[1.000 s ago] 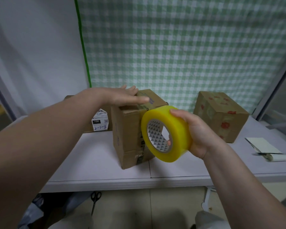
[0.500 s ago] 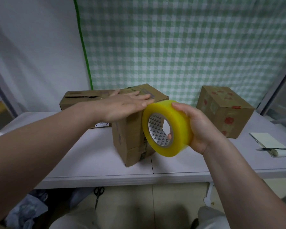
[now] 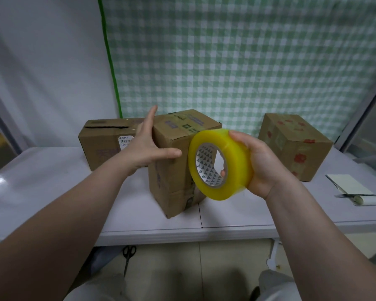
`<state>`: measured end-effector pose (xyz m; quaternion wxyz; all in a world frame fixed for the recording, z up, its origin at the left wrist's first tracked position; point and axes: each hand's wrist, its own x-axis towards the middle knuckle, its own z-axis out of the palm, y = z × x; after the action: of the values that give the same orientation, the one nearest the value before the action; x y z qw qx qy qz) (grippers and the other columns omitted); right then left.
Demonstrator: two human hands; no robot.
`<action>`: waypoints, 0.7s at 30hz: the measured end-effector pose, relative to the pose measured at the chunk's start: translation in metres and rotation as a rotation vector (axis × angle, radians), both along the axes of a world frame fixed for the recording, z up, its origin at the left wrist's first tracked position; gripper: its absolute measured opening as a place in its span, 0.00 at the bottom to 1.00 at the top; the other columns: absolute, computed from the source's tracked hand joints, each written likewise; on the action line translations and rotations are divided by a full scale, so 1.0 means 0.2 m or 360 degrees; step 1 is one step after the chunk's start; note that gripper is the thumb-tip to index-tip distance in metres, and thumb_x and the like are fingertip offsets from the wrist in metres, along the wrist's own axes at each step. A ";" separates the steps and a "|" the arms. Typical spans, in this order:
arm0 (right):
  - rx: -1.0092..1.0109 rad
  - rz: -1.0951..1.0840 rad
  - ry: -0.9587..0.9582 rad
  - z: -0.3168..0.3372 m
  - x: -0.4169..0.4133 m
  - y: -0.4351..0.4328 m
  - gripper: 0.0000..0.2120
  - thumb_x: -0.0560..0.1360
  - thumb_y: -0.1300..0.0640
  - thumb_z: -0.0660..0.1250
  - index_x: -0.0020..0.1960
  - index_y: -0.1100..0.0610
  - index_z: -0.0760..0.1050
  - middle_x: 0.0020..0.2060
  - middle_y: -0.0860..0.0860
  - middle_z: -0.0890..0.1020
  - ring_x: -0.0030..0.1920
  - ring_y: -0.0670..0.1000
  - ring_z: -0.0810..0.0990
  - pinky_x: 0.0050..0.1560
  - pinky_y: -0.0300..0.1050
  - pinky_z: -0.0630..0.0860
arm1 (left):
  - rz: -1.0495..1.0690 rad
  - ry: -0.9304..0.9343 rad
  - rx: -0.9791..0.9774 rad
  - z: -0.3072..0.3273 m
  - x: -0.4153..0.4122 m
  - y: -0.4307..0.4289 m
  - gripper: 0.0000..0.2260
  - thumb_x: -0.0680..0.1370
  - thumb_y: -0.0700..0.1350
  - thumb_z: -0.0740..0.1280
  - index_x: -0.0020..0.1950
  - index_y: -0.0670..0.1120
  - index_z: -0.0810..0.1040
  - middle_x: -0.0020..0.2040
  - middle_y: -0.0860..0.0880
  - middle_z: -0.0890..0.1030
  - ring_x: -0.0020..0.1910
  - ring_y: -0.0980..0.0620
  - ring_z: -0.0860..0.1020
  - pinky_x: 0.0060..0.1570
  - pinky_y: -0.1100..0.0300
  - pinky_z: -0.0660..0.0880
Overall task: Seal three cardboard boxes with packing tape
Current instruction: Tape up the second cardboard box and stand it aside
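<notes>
A tall brown cardboard box (image 3: 172, 170) stands on the white table (image 3: 52, 192) in front of me. My left hand (image 3: 148, 146) lies against its upper left corner, fingers straight, thumb across the front face. My right hand (image 3: 258, 164) grips a big roll of yellow packing tape (image 3: 226, 164) just right of that box, fingers through the core. A longer box (image 3: 104, 142) with a gaping flap sits behind on the left. A third box (image 3: 295, 146) with red prints stands at the right.
A folded paper and a small paper roll (image 3: 360, 192) lie at the table's right edge. Scissors (image 3: 128, 257) lie on the floor under the table. A green checked curtain hangs behind the boxes.
My left hand slid off the top of the middle box to its left corner, with the fingers now pointing up. The tape roll stayed beside the box.
</notes>
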<state>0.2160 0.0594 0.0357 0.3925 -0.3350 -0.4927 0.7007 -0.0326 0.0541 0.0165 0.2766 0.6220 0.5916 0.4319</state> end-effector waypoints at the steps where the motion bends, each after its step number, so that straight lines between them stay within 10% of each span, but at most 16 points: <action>1: 0.0003 -0.0014 -0.0003 0.01 -0.01 0.01 0.11 0.77 0.48 0.63 0.51 0.54 0.79 0.31 0.49 0.83 0.28 0.47 0.81 0.29 0.43 0.76 | 0.0058 0.0002 0.0045 -0.01 0.01 0.01 0.55 0.59 0.58 0.80 0.76 0.64 0.48 0.77 0.50 0.52 0.68 0.57 0.57 0.66 0.54 0.61; 9: 0.0086 0.0020 0.0137 0.16 -0.12 0.08 0.24 0.70 0.45 0.68 0.63 0.55 0.77 0.54 0.56 0.84 0.55 0.58 0.83 0.55 0.57 0.79 | 0.0386 -0.0644 -0.0160 0.00 0.03 0.09 0.33 0.70 0.58 0.70 0.73 0.60 0.61 0.68 0.50 0.67 0.59 0.48 0.71 0.47 0.52 0.73; 13: 0.0107 0.0015 0.0102 0.19 -0.23 0.10 0.13 0.76 0.49 0.65 0.57 0.54 0.78 0.49 0.54 0.85 0.48 0.54 0.84 0.51 0.54 0.80 | 0.0413 -0.0944 -0.0442 -0.04 0.09 0.08 0.13 0.77 0.57 0.61 0.54 0.51 0.76 0.42 0.51 0.78 0.39 0.53 0.75 0.35 0.61 0.68; 21: 0.0025 -0.0085 -0.0140 -0.01 -0.42 0.21 0.16 0.74 0.41 0.67 0.50 0.54 0.77 0.50 0.56 0.83 0.52 0.57 0.83 0.58 0.58 0.77 | 0.0538 -0.1053 -0.0784 -0.26 0.09 0.05 0.15 0.76 0.61 0.62 0.49 0.51 0.77 0.45 0.48 0.77 0.46 0.46 0.74 0.53 0.47 0.69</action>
<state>0.1315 0.1012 0.0338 0.3917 -0.3756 -0.5058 0.6706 -0.0146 0.0643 -0.0354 0.5164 0.2605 0.6499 0.4931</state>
